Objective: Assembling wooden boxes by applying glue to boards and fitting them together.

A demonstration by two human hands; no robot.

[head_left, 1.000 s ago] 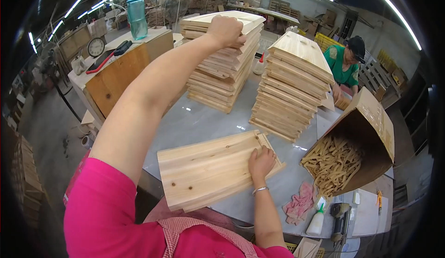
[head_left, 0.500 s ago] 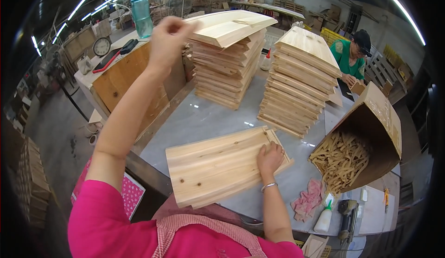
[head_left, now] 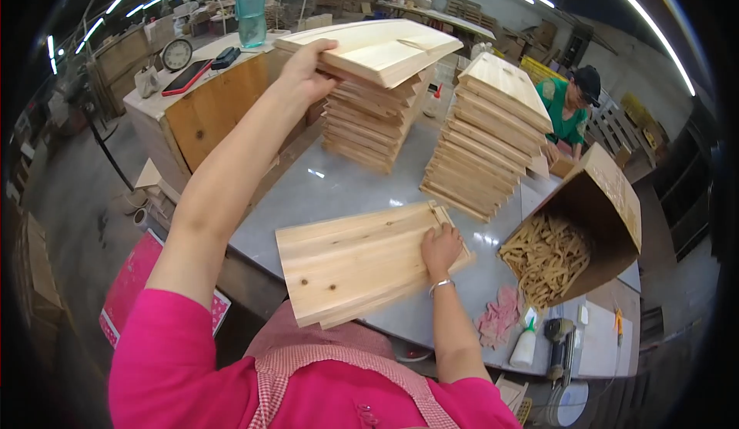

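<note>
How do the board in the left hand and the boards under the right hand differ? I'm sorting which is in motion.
The lifted board is held tilted in the air by the left hand, above the left stack; the flat boards lie on the grey table under the right hand. The lifted board is single; the flat boards are layered. Both are pale wood panels.

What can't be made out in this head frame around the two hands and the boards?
- Left hand: its fingers lie under the lifted board, so the grip is hidden.
- Flat board: its near edge is covered by the person's chest; whether one panel or several is unclear.
- Cardboard box: the small wooden pieces are too small to identify.
- Right hand: palm contact hidden.
</note>
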